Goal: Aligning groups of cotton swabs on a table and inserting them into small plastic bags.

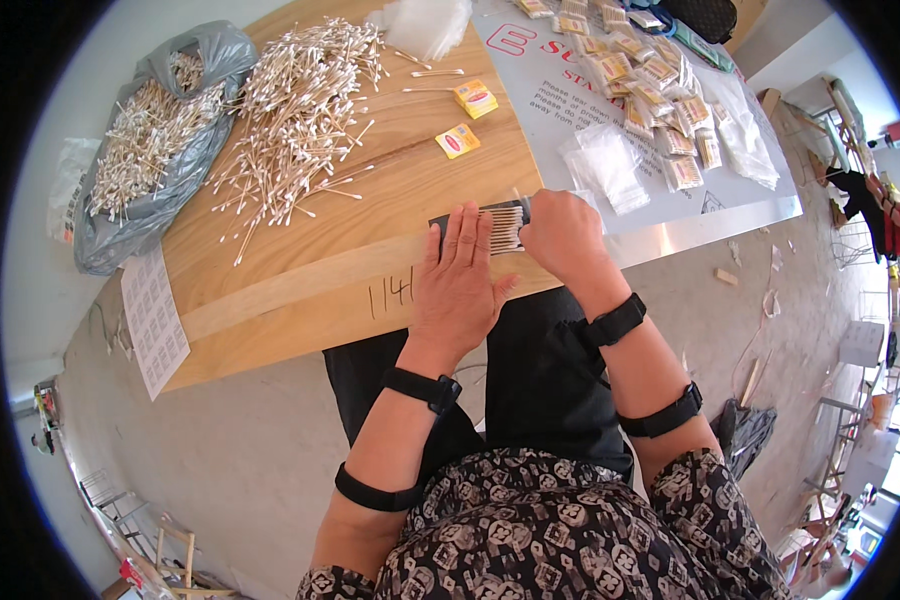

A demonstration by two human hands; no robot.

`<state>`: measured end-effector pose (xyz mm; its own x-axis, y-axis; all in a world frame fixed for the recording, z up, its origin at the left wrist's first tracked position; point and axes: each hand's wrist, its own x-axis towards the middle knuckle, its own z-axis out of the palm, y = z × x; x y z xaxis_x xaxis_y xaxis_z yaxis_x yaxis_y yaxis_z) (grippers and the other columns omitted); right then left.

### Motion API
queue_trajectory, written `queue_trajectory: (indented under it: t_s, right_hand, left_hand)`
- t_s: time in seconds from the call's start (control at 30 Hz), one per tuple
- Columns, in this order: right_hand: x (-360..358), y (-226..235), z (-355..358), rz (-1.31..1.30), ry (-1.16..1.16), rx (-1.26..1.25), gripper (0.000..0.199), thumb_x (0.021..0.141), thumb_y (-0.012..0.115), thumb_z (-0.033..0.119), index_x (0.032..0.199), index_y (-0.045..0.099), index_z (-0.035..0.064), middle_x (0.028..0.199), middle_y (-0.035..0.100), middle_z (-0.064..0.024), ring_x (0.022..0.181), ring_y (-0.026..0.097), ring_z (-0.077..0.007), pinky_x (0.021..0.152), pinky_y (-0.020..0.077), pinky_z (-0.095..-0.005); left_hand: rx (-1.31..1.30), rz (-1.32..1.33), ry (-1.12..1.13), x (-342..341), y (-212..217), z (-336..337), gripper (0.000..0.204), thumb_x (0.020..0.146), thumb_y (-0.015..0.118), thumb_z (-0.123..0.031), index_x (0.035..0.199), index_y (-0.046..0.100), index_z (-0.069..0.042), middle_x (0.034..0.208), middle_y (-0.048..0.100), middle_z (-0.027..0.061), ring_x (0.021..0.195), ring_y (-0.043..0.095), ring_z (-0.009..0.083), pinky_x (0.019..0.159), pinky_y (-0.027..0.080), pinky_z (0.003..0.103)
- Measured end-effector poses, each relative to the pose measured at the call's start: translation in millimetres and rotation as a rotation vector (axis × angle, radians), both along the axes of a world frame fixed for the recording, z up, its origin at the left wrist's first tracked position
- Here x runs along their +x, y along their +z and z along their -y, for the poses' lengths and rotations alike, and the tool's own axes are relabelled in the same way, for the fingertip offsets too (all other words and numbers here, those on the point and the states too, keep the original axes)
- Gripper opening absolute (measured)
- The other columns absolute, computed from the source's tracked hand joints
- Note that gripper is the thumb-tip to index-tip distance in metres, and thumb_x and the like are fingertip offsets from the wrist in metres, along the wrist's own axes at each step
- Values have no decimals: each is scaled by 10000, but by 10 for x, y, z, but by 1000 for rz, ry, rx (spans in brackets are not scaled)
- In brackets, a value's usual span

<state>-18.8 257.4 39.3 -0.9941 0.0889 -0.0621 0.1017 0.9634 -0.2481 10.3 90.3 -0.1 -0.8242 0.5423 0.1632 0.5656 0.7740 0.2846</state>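
Note:
My left hand (456, 290) lies flat near the table's front edge, fingers stretched over a dark flat piece (438, 222) and the left part of a row of cotton swabs (506, 230). The swabs lie side by side on that dark piece. At the row's right end my right hand (566, 236) is closed, thumb and fingers curled together. What it pinches, if anything, is hidden. Beyond the hands are a yellow printed card (458, 141) and a small stack of yellow cards (476, 98). A big loose heap of cotton swabs (305, 110) spreads across the far left of the wooden table (400, 190).
A grey plastic bag (120, 245) full of swabs stands at the left. Filled swab packs (660, 85) and empty clear bags (608, 165) lie on the grey sheet (560, 105) at right. More clear bags (425, 25) lie at the back; a printed label sheet (155, 325) overhangs the left edge.

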Motion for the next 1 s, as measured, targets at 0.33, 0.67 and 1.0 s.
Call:
queue_trajectory:
  t_s: [0.33,0.67,1.0]
  right_hand:
    - [-66,-21,-188,147,-107,-325,268,692,648,176,828,670,-54,838,674,-274,835,667,-432,782,541,-464]
    - [9,-46,-101,36,-111,-277,217,746,614,170,837,679,-16,837,678,-241,812,661,-400,736,529,-455]
    - [266,-679,-453,-224,-821,-1776,268,904,685,282,924,649,17,736,571,7,582,476,-82,499,373,-242]
  left_hand:
    - [77,17,53,34,-32,-184,734,951,523,-421,1473,290,39,1553,266,215,1456,238,337,1181,180,473]
    - [142,32,121,63,-73,-446,802,911,603,-384,1481,251,56,1552,228,259,1463,207,363,1179,160,494]
    - [-59,26,239,49,25,-257,805,967,478,-497,1483,222,65,1579,137,260,1468,152,388,1168,111,563]
